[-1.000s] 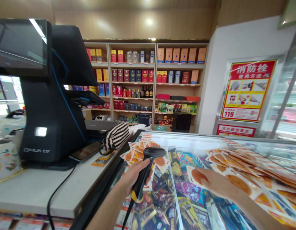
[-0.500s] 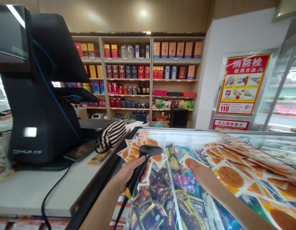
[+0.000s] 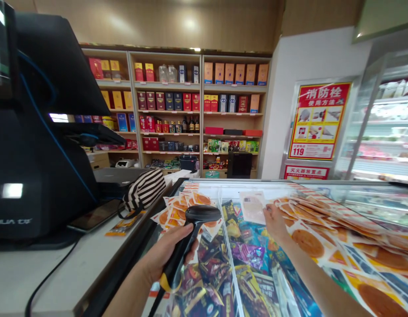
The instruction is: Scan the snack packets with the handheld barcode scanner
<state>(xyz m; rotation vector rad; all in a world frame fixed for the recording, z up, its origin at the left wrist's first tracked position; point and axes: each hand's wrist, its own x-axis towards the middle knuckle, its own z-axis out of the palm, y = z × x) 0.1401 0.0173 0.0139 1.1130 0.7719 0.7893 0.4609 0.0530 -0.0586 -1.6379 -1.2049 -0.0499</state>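
Observation:
My left hand (image 3: 167,248) is wrapped round the handle of a black barcode scanner (image 3: 202,214) with a yellow end, its cord running down toward me. In my right hand (image 3: 274,222) a flat, pale packet (image 3: 252,207) is pinched by its right edge, with its whitish printed back toward me. Both hands are over a glass-topped freezer (image 3: 235,273) holding colourful wrapped packs. Several flat packets with round orange-brown pictures lie in a fanned pile (image 3: 177,209) beyond the scanner. A larger heap of like packets (image 3: 307,242) lies to the right of my right hand.
On the left counter (image 3: 35,273) stand a black point-of-sale terminal (image 3: 42,167), a phone (image 3: 94,215) and a striped pouch (image 3: 146,189). Shelves of boxes and bottles (image 3: 170,101) line the back wall. A red-and-yellow notice (image 3: 319,121) hangs at the right.
My right hand has turned the packet from its orange-pictured side to its pale back and lifted it a little. The view has shifted slightly right; my left hand still grips the scanner.

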